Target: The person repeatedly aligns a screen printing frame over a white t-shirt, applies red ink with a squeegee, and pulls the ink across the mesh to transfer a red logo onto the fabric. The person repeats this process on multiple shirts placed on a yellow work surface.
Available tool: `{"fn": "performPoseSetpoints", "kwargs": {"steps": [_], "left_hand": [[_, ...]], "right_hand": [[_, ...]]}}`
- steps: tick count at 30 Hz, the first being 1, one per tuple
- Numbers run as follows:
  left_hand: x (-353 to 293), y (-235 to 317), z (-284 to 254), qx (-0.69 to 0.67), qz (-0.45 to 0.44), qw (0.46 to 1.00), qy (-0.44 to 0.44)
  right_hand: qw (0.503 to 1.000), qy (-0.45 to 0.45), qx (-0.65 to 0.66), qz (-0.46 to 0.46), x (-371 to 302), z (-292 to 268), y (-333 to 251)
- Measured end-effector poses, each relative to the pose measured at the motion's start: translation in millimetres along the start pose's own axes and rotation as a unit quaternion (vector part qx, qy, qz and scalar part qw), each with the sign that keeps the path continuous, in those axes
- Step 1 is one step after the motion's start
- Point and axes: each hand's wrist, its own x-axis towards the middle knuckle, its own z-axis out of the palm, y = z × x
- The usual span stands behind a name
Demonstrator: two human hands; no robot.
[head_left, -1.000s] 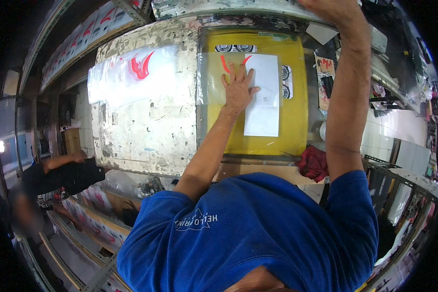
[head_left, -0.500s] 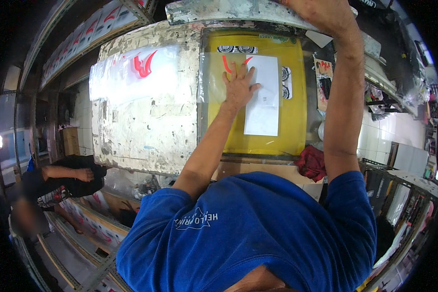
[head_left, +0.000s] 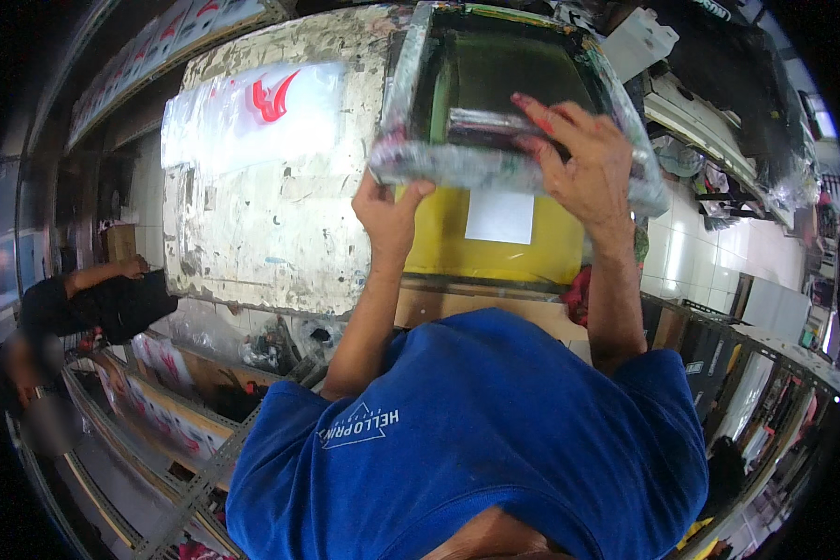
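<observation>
A screen-printing frame point(head_left: 523, 168) with a dark mesh and paint-stained edges is tilted over the yellow board point(head_left: 429, 233). My left hand point(head_left: 387, 215) grips its near left corner, the thumb along the near edge. Over the mesh, my right hand point(head_left: 588, 159) has its thumb and fingers spread around the right end of a squeegee point(head_left: 485, 121); red ink marks its fingertips. Motion blurs the frame and that hand. A white paper sheet point(head_left: 499, 219) shows below the frame's near edge; the rest of it is hidden.
Left of the board, clear plastic sheets with a red print point(head_left: 271, 98) lie on a worn white tabletop point(head_left: 261, 233). A red cloth point(head_left: 577, 297) is at the board's near right corner. Metal racks point(head_left: 149, 411) stand at left, with another person's arm point(head_left: 103, 275) nearby.
The frame has swung down over the board, covering most of the paper. My left hand has moved from the paper to the frame's corner; my right has come down to the squeegee.
</observation>
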Motion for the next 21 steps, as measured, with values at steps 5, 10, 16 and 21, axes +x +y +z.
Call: {"fn": "performPoseSetpoints", "kwargs": {"steps": [5,10,16,21], "left_hand": [[-34.0,-81.6,-45.4,0.189,0.085,0.978,-0.022],[-37.5,-93.2,-56.2,0.425,0.191,0.885,-0.009],[-44.7,-91.1,-58.0,0.459,0.180,0.870,-0.002],[-45.4,-89.1,-58.4,0.457,0.159,0.875,-0.018]], "right_hand": [[0.980,-0.131,0.085,0.124,-46.1,53.9,15.6],[0.959,-0.263,-0.100,0.036,-83.0,106.0,26.4],[0.987,-0.143,-0.059,0.049,-49.2,148.5,79.0],[0.993,-0.065,-0.094,0.010,21.9,179.0,145.9]]}}
